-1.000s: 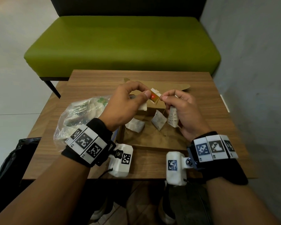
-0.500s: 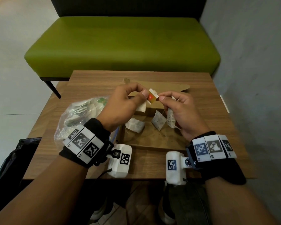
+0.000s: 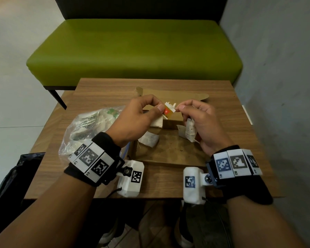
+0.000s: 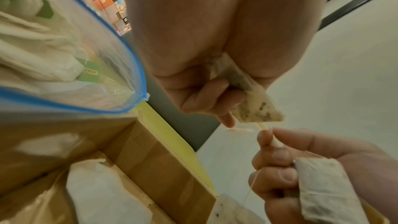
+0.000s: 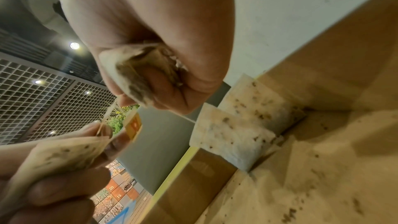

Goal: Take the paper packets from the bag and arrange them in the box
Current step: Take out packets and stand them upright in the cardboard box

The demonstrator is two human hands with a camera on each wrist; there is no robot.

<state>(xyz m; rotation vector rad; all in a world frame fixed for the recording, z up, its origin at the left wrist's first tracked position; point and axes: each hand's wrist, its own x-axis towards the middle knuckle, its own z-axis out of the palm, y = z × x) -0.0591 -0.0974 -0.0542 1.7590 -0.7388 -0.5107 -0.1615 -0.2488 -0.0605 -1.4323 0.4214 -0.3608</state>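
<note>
Over the open cardboard box (image 3: 170, 161) my left hand (image 3: 159, 108) pinches an orange tag (image 3: 167, 111) and grips a paper packet (image 3: 157, 122) in its lower fingers. My right hand (image 3: 181, 107) pinches the thin string by the tag and grips a second paper packet (image 3: 190, 130). In the left wrist view the left hand's packet (image 4: 256, 108) hangs from the curled fingers, and the right hand (image 4: 270, 135) pinches its string. The right wrist view shows the right hand's packet (image 5: 133, 74) and the tag (image 5: 134, 125). Another packet (image 3: 148, 140) lies in the box. The clear plastic bag (image 3: 89, 126) holds more.
The box stands on a small wooden table (image 3: 100, 90) with the plastic bag at its left. Two packets (image 5: 232, 142) lean in the box's far corner. A green bench (image 3: 132, 51) is behind the table, a grey wall (image 3: 279, 86) to the right, and a dark bag (image 3: 9, 179) lies low at the left.
Both hands stay over the box with the same packets. The tag has tilted a little between the fingertips; nothing else has visibly moved.
</note>
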